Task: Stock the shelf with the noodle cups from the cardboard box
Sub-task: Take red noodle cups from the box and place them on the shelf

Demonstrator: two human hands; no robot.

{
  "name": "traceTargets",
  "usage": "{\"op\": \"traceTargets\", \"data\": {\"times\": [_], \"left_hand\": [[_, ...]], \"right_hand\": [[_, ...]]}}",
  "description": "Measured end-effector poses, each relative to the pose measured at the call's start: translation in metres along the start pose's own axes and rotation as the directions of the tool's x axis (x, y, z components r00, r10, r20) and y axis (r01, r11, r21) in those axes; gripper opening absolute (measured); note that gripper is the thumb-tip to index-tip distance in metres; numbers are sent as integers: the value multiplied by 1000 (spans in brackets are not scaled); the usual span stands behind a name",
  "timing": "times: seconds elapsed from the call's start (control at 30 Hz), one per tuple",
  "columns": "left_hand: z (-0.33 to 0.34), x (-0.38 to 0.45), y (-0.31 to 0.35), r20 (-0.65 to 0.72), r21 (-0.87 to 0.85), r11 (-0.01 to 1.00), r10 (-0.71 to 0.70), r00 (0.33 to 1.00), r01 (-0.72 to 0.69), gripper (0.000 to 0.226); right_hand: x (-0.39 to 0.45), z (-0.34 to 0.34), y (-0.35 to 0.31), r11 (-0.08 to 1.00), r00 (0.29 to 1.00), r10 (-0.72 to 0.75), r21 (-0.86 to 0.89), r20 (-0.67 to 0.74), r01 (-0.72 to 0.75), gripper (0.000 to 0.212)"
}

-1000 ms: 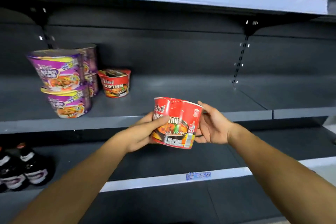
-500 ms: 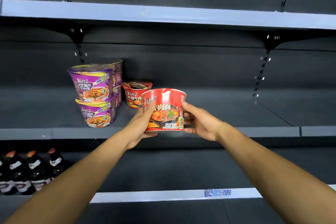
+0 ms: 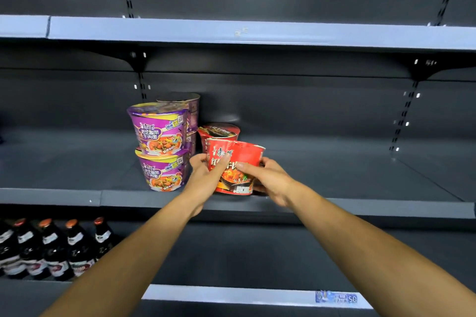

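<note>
Presently, my inventory of the bay, largest item first.

Dark shelving unit: the middle shelf [image 3: 334, 172] takes the stock; I see bare board to the right of the cups.

Beer bottles [image 3: 54, 247]: a row on the shelf below, far left, well apart from the work.

Purple noodle cups [image 3: 159, 147]: two stacked at the shelf front, another purple stack just behind them.

Red noodle cup, shelved [image 3: 219, 131]: stands at the back, just beside the purple stacks.

Red noodle cup, in hand [image 3: 235, 166]: a second ago I saw it held out in front of the shelf edge, tilted; it is now in over the middle shelf, directly before the shelved red cup, base at or just above the board. I cannot tell whether it bears weight yet.

Left hand [image 3: 206, 175]: fingers wrapped on the cup's left wall, thumb across its front.

Right hand [image 3: 268, 180]: grasping the cup's right side, thumb on the label.

Cardboard box: not in view.

Judgement: placement of this cup is nearly finished; letting go remains, then a return to the box.
</note>
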State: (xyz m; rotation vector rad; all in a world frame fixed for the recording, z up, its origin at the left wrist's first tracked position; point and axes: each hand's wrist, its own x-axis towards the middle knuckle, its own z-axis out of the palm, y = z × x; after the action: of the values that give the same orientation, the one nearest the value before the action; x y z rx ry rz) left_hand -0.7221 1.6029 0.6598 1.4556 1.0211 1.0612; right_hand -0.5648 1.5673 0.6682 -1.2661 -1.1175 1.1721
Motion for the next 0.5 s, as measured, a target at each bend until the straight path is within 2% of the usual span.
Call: {"op": "traceTargets", "data": {"times": [0.1, 0.27, 0.5], "left_hand": [[-14, 10, -11, -30, -30, 1000, -8, 1000, 7, 48], [-35, 23, -38, -57, -68, 997, -44, 997, 40, 49], [-41, 39, -49, 4, -19, 999, -37, 999, 37, 35]], "right_hand": [[18, 14, 6, 999, 1000, -1, 44, 8, 1, 51], [45, 30, 21, 991, 998, -64, 122, 6, 63, 54], [65, 37, 43, 980, 993, -111, 159, -42, 116, 70]]}}
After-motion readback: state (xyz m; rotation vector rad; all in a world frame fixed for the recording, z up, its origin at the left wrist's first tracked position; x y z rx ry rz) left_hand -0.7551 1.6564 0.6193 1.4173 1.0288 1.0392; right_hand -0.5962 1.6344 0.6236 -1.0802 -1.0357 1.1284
